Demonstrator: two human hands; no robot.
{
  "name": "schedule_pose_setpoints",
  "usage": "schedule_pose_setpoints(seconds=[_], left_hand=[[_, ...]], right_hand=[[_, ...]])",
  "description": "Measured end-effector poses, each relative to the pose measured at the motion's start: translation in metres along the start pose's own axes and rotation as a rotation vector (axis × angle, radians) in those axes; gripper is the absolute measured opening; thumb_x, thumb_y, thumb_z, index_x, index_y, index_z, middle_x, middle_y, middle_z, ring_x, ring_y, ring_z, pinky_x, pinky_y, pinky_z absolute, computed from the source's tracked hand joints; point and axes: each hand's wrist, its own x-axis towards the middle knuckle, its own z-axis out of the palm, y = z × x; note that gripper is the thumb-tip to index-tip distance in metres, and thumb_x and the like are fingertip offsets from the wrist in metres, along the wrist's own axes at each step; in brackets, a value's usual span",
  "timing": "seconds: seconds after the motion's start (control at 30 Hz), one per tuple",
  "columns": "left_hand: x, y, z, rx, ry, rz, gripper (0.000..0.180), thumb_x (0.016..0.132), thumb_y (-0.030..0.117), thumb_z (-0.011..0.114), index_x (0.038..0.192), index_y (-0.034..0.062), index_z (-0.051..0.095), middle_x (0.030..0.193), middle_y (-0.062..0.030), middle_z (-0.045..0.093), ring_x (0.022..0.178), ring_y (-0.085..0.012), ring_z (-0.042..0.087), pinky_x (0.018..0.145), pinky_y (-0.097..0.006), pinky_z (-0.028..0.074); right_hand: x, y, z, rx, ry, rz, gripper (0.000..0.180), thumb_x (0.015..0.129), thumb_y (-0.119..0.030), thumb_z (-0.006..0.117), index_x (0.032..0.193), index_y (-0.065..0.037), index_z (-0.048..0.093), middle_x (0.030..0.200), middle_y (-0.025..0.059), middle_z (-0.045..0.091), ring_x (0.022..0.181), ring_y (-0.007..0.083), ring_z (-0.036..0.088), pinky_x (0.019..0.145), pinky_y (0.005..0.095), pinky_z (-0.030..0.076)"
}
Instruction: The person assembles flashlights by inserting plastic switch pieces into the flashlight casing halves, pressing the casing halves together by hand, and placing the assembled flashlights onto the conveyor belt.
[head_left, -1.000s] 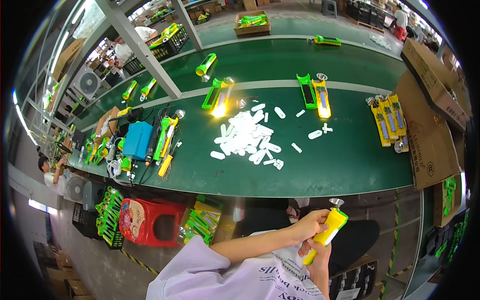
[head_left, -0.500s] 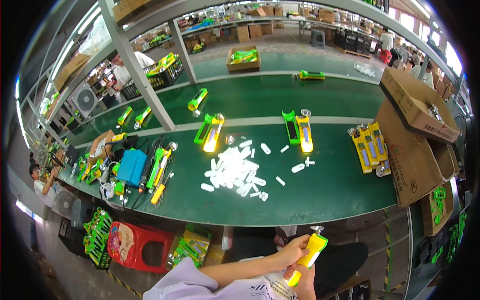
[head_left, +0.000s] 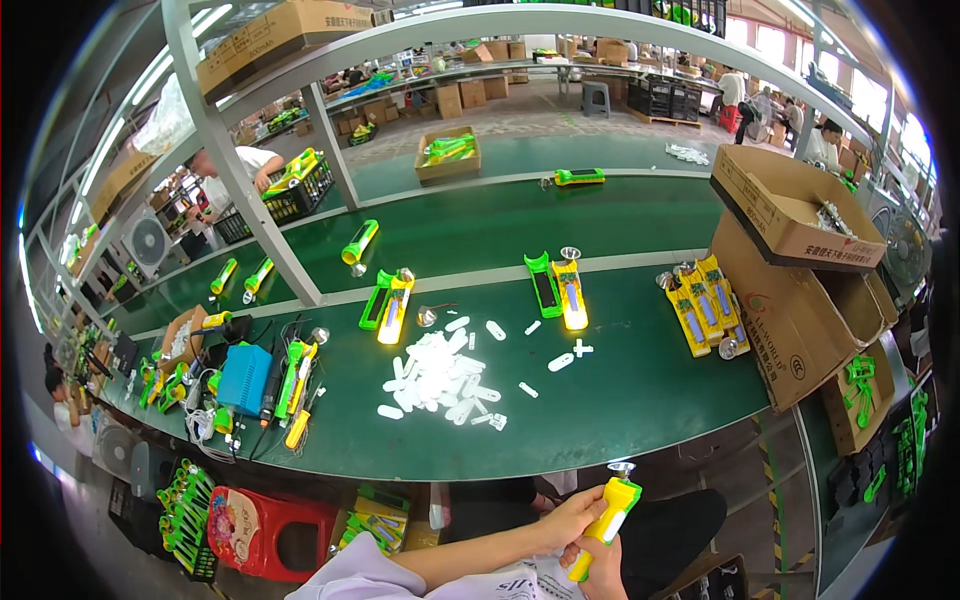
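On the near side of the long, flat green worktable [head_left: 640, 412], at five o'clock, left hand [head_left: 576, 516] and right hand [head_left: 603, 566] grip a tubular yellow-and-green plastic flashlight [head_left: 609, 516]: probably light, stiff, smooth. Best held mid-body, sparing the likely fragile silvery cup-shaped reflector [head_left: 621, 467] at its twelve o'clock.

Your flashlight [head_left: 609, 520] looks smooth plastic, its reflector [head_left: 621, 468] shiny metal; your worktop [head_left: 620, 420] is smooth, the cardboard box [head_left: 772, 325] matt.
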Motion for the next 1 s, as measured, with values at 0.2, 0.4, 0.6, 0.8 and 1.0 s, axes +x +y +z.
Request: schedule_pose_setpoints(seconds=[0.2,0.4,0.6,0.8,1.0], left_hand=[[-0.018,0.025,0.008,-0.135,0.008,0.012,0.036,0.107,0.026,0.038,0.139,0.0096,0.04,0.093,-0.0018,0.059,0.059,-0.0045,0.055,0.041,-0.017,0.042],[-0.01,0.019,-0.022,-0.136,-0.252,0.123,0.042,0.107,0.025,0.04,0.145,0.0098,0.035,0.112,-0.0033,0.055,0.095,-0.0067,0.055,0.078,-0.021,0.049],[-0.031,0.009,-0.028,-0.341,-0.061,0.184,0.053,0.1,0.018,0.054,0.147,0.0086,0.033,0.127,-0.0058,0.055,0.117,-0.0162,0.053,0.097,-0.031,0.044],[-0.035,0.01,-0.015,-0.366,0.099,0.01,0.045,0.099,0.011,0.049,0.143,0.009,0.041,0.109,-0.0059,0.063,0.09,-0.0113,0.06,0.074,-0.023,0.049],[-0.03,0.013,-0.015,-0.426,-0.012,0.113,0.043,0.098,0.002,0.045,0.141,0.0067,0.046,0.125,-0.0049,0.058,0.11,-0.0143,0.054,0.089,-0.026,0.045]], right_hand=[[0.003,-0.008,0.01,0.002,-0.047,-0.063,0.033,0.071,-0.004,0.06,0.101,0.003,0.047,0.059,0.0105,0.05,0.043,0.0239,0.053,0.043,0.0345,0.047],[0.011,-0.008,0.018,-0.088,-0.114,-0.152,0.036,0.071,-0.005,0.061,0.103,0.003,0.048,0.064,0.0107,0.052,0.044,0.0223,0.053,0.043,0.0343,0.047],[0.004,0.001,0.042,-0.166,-0.09,-0.115,0.025,0.073,0.0,0.061,0.096,0.007,0.054,0.07,0.0121,0.058,0.048,0.0227,0.058,0.046,0.0333,0.049],[-0.001,0.01,0.039,-0.132,-0.096,-0.083,0.039,0.078,-0.011,0.065,0.114,0.001,0.055,0.073,0.0079,0.056,0.055,0.0178,0.055,0.051,0.0273,0.045],[0.003,0.017,0.028,-0.2,-0.166,-0.05,0.036,0.079,-0.013,0.063,0.111,0.001,0.055,0.071,0.0074,0.055,0.055,0.0177,0.054,0.051,0.0269,0.044]])
